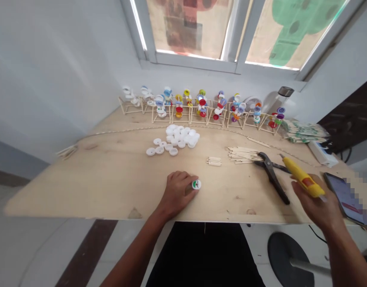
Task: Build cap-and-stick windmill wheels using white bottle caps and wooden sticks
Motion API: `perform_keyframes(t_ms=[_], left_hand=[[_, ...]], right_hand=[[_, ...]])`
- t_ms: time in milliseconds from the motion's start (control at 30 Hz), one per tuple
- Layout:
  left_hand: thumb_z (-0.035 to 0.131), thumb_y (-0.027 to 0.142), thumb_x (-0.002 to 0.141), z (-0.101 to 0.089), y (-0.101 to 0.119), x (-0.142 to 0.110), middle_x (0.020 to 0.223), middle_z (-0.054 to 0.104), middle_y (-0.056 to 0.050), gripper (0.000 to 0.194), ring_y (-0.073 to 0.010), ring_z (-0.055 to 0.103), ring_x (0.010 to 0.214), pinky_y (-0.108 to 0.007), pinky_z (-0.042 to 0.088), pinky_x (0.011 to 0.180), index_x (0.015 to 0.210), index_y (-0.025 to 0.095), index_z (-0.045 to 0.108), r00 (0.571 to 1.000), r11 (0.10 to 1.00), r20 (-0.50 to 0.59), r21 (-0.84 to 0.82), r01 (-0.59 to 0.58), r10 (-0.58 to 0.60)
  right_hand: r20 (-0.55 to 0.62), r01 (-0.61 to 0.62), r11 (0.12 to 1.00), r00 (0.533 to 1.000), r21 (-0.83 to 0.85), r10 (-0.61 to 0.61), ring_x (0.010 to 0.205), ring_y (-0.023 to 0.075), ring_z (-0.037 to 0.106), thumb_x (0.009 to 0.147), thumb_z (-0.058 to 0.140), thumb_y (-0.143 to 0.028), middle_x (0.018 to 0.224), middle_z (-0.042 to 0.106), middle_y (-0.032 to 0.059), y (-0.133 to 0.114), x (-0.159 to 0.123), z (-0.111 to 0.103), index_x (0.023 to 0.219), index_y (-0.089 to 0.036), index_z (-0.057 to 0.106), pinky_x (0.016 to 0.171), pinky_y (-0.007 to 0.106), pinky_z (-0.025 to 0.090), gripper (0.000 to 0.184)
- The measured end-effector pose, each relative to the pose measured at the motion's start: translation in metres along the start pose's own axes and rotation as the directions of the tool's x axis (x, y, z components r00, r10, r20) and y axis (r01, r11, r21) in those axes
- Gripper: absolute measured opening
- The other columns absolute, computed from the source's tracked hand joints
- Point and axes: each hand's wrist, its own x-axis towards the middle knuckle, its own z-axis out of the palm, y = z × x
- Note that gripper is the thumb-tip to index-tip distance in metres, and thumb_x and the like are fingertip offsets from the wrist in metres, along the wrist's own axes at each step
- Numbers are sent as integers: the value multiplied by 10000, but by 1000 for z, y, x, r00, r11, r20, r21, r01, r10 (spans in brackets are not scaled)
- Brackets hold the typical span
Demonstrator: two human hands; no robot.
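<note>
My left hand (179, 193) rests on the wooden table near its front edge, thumb and forefinger closed on a white bottle cap (196, 184) with a green and white printed top. At the right, my right hand (318, 203) is wrapped around a yellow glue gun (303, 177), held above the table with its nozzle pointing left and away from me. Beyond my left hand lies a pile of white bottle caps (182, 136). Short cut sticks (214, 161) lie in a small group, and longer wooden sticks (243, 154) are bunched to their right.
Black-handled pliers (275, 179) lie beside the glue gun, with a phone (348, 197) farther right. Stick frames holding coloured caps (179, 107) line the wall side. A bottle (283, 97), packaged sticks (304, 131) and a power strip (322, 153) occupy the far right.
</note>
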Motion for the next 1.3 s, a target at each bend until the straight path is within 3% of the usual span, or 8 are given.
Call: perform_keyframes(t_ms=[100,233,333,467,767,1300], left_hand=[[598,229,754,1,-1,0,904,633,-37,275,-222,541,914,-406,352,895,1027,221,623,1000,1000,-7,-20,18,-18],[592,226,771,1,-1,0,912,627,-44,251,-227,527,927,-411,344,899,1018,209,630,999,999,9,-17,41,-41],[579,231,786,0,-1,1,936,631,-45,222,-231,518,937,-418,336,905,999,219,637,999,998,25,-32,48,-47],[573,221,788,-2,0,1,952,632,-49,225,-237,507,948,-431,326,915,1004,219,634,998,998,36,-45,49,-48],[592,225,780,-1,-1,0,940,625,-42,235,-234,507,944,-429,329,918,1012,224,627,999,997,13,-57,49,-48],[574,225,795,-1,-3,0,941,626,-46,226,-237,509,939,-435,331,905,1017,235,619,999,997,11,-68,40,-40]], right_hand=[[113,3,913,992,409,-54,805,225,633,810,586,-381,920,661,58,-58,-32,13,1007,-212,575,645,293,494,260],[392,-155,804,914,574,-104,859,215,617,856,551,-341,914,649,51,-122,-62,40,986,-209,577,623,261,481,188],[499,-223,780,857,584,-128,782,191,591,873,525,-352,851,618,37,-143,-67,53,915,-199,573,638,267,464,166],[548,-228,809,826,542,-135,688,169,551,863,534,-362,771,563,15,-147,-61,60,859,-193,563,613,274,435,172],[587,-212,862,801,461,-118,626,148,482,860,525,-360,687,491,-16,-156,-59,69,729,-207,477,570,262,383,208],[533,-115,913,837,390,-122,581,154,480,854,526,-392,647,487,-13,-160,-59,74,688,-221,441,527,260,385,253]])
